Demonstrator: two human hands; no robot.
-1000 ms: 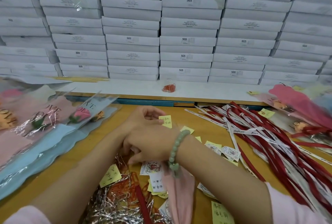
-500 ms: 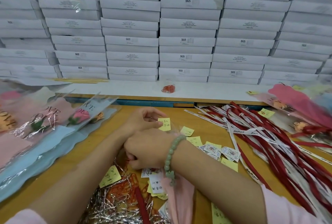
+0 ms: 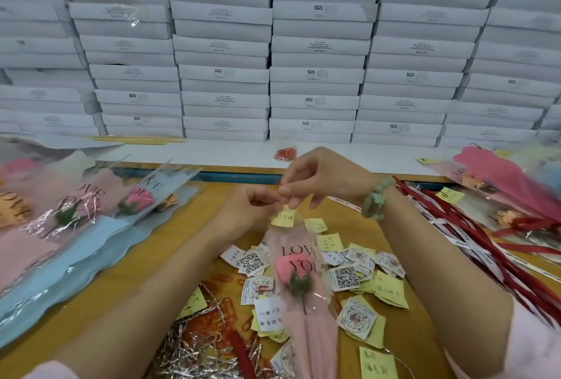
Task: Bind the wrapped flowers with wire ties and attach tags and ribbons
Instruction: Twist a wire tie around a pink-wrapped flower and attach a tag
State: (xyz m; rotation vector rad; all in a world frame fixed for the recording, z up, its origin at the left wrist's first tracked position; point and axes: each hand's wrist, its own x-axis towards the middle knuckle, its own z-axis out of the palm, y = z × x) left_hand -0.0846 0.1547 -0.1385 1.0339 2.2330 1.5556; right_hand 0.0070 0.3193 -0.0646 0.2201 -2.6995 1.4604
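Note:
A wrapped pink rose [image 3: 296,275] in a clear sleeve printed LOVE YOU lies lengthwise in front of me. My left hand [image 3: 252,201] and my right hand [image 3: 318,179] meet above its top edge. Both pinch the sleeve's rim, where a yellow tag [image 3: 283,217] hangs. Something small and reddish shows between the fingertips; I cannot tell what it is. Loose yellow notes [image 3: 390,287] and QR tags [image 3: 344,278] lie scattered around the rose. Silver wire ties [image 3: 194,348] and orange clips [image 3: 220,316] are heaped at the near edge. Red and white ribbons [image 3: 473,245] fan out at the right.
Wrapped flowers [image 3: 91,202] lie in a row on the left over blue sheets [image 3: 60,269]. More bound flowers [image 3: 513,184] pile up at the far right. Stacks of white boxes [image 3: 315,75] wall off the back. A small bag of red clips [image 3: 285,154] sits on the white ledge.
My right hand lifted from the pile and went up to the sleeve's top beside my left hand. The wrapped rose, hidden under my arm before, now shows fully.

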